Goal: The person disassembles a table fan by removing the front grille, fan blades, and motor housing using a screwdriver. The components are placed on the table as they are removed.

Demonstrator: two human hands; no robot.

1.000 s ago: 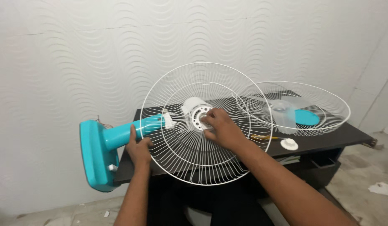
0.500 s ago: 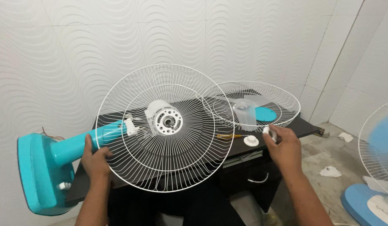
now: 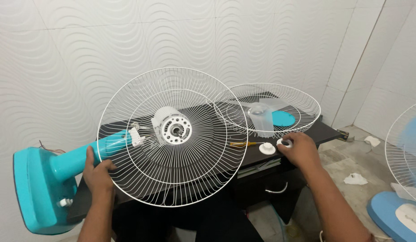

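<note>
A teal fan stand (image 3: 69, 161) lies on its side across a dark table (image 3: 324, 132), its base (image 3: 35, 192) hanging off the left end. My left hand (image 3: 98, 172) grips the teal neck. A white wire rear guard (image 3: 172, 134) is mounted around the white motor hub (image 3: 174, 128). My right hand (image 3: 300, 150) rests on the table edge, fingers closed on a small white round nut (image 3: 285, 143). A second white cap (image 3: 267, 148) sits just left of it.
The other wire guard (image 3: 291, 101) lies at the table's far right, holding a clear fan blade (image 3: 261, 117) and a teal disc (image 3: 282, 118). A yellow-handled screwdriver (image 3: 242, 144) lies near the caps. Another blue fan (image 3: 403, 179) stands on the floor at right.
My right hand left the motor hub, went right to the table edge and closed on the small white nut. The view swung right. My left hand kept its grip on the neck.
</note>
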